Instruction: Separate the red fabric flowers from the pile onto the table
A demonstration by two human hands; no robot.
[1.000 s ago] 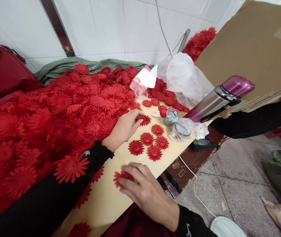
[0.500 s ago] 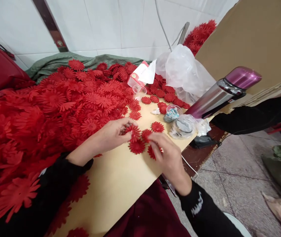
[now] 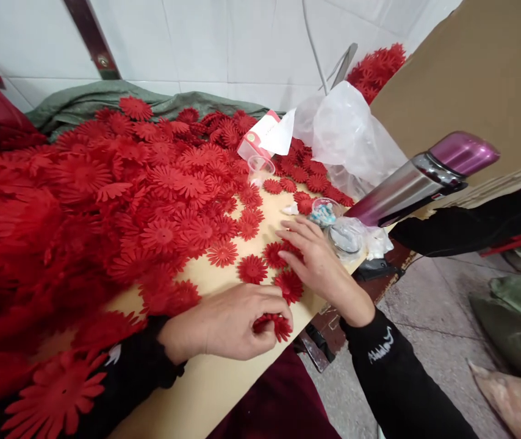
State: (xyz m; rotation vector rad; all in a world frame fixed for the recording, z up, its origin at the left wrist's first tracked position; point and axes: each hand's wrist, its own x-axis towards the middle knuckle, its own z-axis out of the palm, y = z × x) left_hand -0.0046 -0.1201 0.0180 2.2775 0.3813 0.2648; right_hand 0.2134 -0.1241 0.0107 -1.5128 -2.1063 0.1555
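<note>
My left hand (image 3: pixel 237 320) is closed with its fingers curled round a red artificial flower (image 3: pixel 282 328), near the front edge of the tabletop. Part of this flower is hidden by the fingers. Farther right, my right hand (image 3: pixel 318 262) has its fingers stretched and apart, with nothing visible in them. It hovers at a small cluster of red flowers; one of these (image 3: pixel 252 269) lies flat, and another (image 3: pixel 288 285) sits below the right fingers. One flower is partly covered by the right fingertips.
A large heap of red flowers (image 3: pixel 164 183) covers the left and back of the table (image 3: pixel 210 378). A tissue box (image 3: pixel 255 139), a clear cup (image 3: pixel 260 166), a tub of blue-white bits (image 3: pixel 323 212), a round container in plastic (image 3: pixel 346 236) and a purple-silver thermos (image 3: pixel 407 183) stand along the back right.
My left hand has moved toward me and right, carrying a red flower. My right hand has shifted up and right, its fingers spreading from a pinch. The view has shifted slightly.
</note>
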